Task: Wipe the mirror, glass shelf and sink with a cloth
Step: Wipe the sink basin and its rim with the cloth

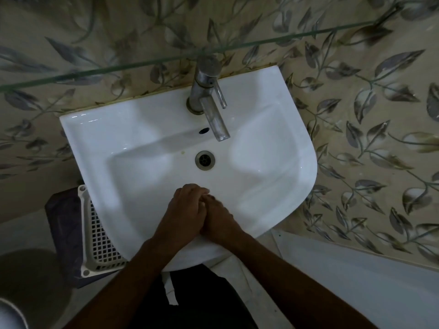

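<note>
The white sink (147, 129) fills the middle of the view, seen from above. Over its front rim, my left hand (185, 210) and my right hand (219, 220) are pressed together with fingers curled; the left fingers lie over the right ones. No cloth shows in either hand. The glass shelf (142, 64) crosses the top of the view as a thin green edge above the chrome tap (209, 96). The mirror is out of view.
The drain (204, 160) sits mid-basin below the tap's spout. A white perforated basket (95, 233) stands under the sink's left side. A white ledge (356, 281) runs along the lower right. Leaf-patterned tiles (356, 115) cover the wall.
</note>
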Demonstrator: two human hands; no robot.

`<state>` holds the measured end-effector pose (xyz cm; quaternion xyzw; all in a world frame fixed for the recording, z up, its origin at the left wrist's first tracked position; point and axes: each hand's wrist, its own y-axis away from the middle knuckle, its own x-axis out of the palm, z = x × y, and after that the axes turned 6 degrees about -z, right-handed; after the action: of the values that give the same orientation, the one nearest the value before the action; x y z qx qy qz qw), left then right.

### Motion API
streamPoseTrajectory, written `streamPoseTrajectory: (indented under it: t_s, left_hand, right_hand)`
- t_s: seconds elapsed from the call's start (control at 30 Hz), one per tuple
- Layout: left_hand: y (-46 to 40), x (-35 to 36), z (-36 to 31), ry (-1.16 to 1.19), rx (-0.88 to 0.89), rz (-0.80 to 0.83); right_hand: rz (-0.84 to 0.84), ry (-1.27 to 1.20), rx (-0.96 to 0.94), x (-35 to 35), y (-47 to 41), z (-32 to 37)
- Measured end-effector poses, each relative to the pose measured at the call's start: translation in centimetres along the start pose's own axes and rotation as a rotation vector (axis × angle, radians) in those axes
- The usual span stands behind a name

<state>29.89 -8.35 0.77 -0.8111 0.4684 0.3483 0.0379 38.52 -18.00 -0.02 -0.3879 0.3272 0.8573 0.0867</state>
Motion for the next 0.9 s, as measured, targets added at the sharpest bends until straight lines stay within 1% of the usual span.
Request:
streamPoseTrajectory:
  t_s: [0.07,0.17,0.23,0.27,0.37,0.43,0.5,0.53,0.6,0.67,0.73,0.77,0.8,0.83,0.9]
  left_hand:
    - [-0.3,-0.5,0.3,0.019,0.002,0.0]
    - [-1.0,-1.2,0.8,-0.011,0.024,0.01]
    - [-1.5,-1.5,1.0,-0.017,0.014,0.006]
    - [-1.5,-1.6,0.9,-0.002,0.006,0.005]
    - [-1.4,-2.0,0.0,0.086,-0.017,0.011]
    - [-1.3,-2.2,-0.5,0.113,-0.035,0.021]
    - [-1.2,-2.4,-0.8,0.132,-0.069,0.019]
    - [-1.2,-2.5,-0.8,0.137,-0.085,0.004]
    - [-1.2,-2.8,-0.5,0.134,-0.109,-0.058]
    - [-1.1,-3.5,-0.3,0.172,-0.127,-0.116]
    - [-0.9,-4.6,-0.3,0.224,-0.124,-0.204]
    - [-0.9,-5.4,-0.6,0.241,-0.122,-0.268]
    - [-0.9,-6.1,-0.8,0.257,-0.128,-0.333]
    - [-1.0,-6.8,-1.0,0.268,-0.144,-0.391]
    - [-1.4,-7.7,-1.1,0.268,-0.171,-0.486]
  right_hand:
    - [0.11,-0.005,-0.16,-1.1,0.0,-0.4]
    - [0.127,0.068,-0.356,-3.5,-1.2,-4.2]
    - [0.097,0.186,-0.344,-5.9,-2.8,-8.5]
    - [0.043,0.314,-0.302,-7.3,-3.7,-10.8]
    - [-0.296,0.605,-0.202,-11.4,-6.1,-16.7]
    - [-0.417,0.668,-0.103,-11.6,-7.5,-17.2]
    - [-0.518,0.572,0.038,-9.6,-9.1,-14.9]
    - [-0.554,0.476,0.104,-8.2,-10.0,-13.1]
    - [-0.625,0.219,0.17,-5.0,-12.1,-9.3]
    - [-0.615,0.029,0.198,-1.7,-13.6,-4.1]
    - [-0.545,-0.095,0.302,1.0,-14.7,0.9]
    - [-0.546,-0.114,0.301,2.7,-15.1,2.5]
    - [-0.556,-0.136,0.237,3.8,-14.6,4.0]
    - [-0.519,-0.138,0.129,5.1,-13.9,4.9]
    - [-0.32,-0.128,-0.072,7.0,-11.7,5.3]
